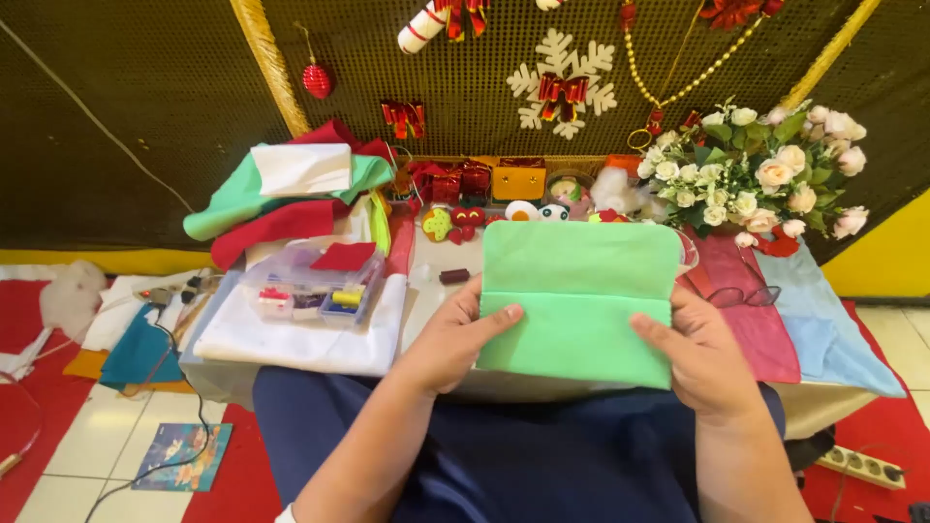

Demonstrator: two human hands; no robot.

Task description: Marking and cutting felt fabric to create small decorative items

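Both hands grip a folded green felt sheet (pixel 579 295) over the lap: the left hand (pixel 448 341) pinches its left edge, thumb on top, and the right hand (pixel 704 353) clasps its right edge, forefinger extended across the fold. Left of it sits a clear plastic box (pixel 312 283) of small supplies, a red square inside. Beyond, small red gift boxes (pixel 451 181) and white flowers (pixel 751 174) line the wall.

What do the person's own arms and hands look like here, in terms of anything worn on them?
Both forearms are bare, with no sleeves reaching them. The left hand and right hand wear no gloves, and no rings, watch or bracelet show. A sliver of white cloth at the bottom edge beside the left arm may be a sleeve hem; too little shows to tell.
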